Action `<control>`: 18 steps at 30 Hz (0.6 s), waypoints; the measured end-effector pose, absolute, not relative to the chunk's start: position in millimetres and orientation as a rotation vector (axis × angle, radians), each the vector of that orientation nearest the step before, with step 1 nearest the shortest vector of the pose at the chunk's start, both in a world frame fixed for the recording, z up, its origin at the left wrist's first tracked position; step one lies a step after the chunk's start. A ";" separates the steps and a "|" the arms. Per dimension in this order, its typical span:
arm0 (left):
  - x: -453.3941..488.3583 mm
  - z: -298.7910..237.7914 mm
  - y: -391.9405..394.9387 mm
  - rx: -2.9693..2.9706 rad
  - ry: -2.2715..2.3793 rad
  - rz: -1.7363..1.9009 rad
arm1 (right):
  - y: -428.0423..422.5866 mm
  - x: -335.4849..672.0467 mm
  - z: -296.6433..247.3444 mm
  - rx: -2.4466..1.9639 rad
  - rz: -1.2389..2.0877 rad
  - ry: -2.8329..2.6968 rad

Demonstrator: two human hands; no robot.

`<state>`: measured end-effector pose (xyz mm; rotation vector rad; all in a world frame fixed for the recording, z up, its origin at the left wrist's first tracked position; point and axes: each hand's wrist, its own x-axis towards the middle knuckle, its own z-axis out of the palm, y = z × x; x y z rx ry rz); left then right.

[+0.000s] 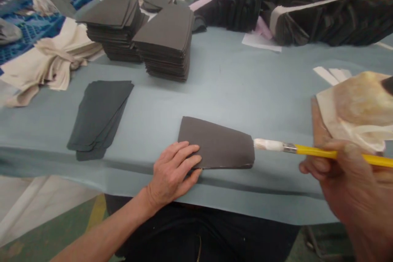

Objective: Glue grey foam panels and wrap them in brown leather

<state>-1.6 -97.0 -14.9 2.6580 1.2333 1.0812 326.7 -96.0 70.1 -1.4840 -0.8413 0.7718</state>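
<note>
The panel (217, 143) lies flat by the near edge of the worktop (230, 86), about midway along. The left hand (173, 168) rests on its left end, fingers slightly spread over the top, thumb by the near side. The right hand (353, 172) has thumb and fingers pinched around the brush (310, 150), whose whitened bristles point at the panel's right end; contact is hard to tell. The panel looks light, thin and fairly stiff, likely to slide if not pressed down; its wide left end seems the best hold. Dark pieces (100, 114) lie fanned toward the near left corner.
</note>
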 end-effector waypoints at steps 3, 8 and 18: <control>-2.4 -11.8 -97.8 2.641 1.220 1.062 | -75.6 288.5 63.2 -1.407 0.895 -0.878; -1.7 -10.6 -99.4 2.578 1.250 1.067 | -53.3 256.1 55.9 -1.312 0.930 -0.979; 4.2 -13.7 -102.4 2.493 1.310 1.125 | 19.7 223.4 57.6 -1.257 0.995 -1.122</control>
